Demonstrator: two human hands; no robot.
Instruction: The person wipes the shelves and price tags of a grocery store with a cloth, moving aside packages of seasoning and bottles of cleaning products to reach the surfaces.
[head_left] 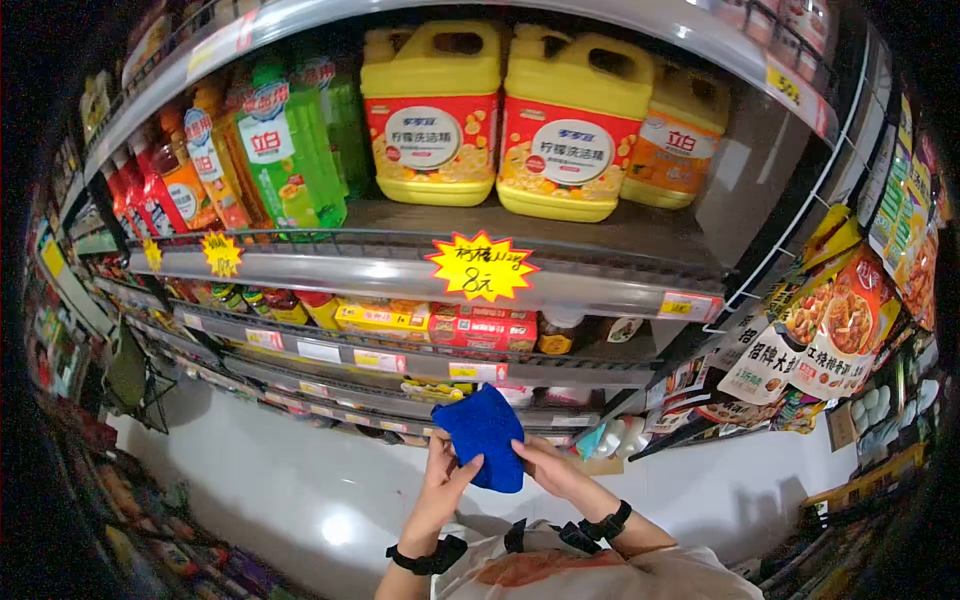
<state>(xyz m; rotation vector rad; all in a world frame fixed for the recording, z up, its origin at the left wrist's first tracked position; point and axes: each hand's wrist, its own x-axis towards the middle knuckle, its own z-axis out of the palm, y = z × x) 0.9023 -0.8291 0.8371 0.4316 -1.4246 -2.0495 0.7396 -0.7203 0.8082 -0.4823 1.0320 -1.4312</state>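
A folded blue cloth is held up in front of the lower shelves, between my two hands. My left hand grips its left lower edge, with the thumb on the near face. On the right edge, my right hand pinches the cloth between thumb and fingers. Black straps circle both wrists. Above the cloth, yellow jugs with red labels stand on the upper shelf beside green bottles.
A yellow starburst price tag hangs on the shelf edge. Lower shelves hold boxes and jars. Food packets hang from a wire rack at the right. A folding stool stands at the left on the white floor.
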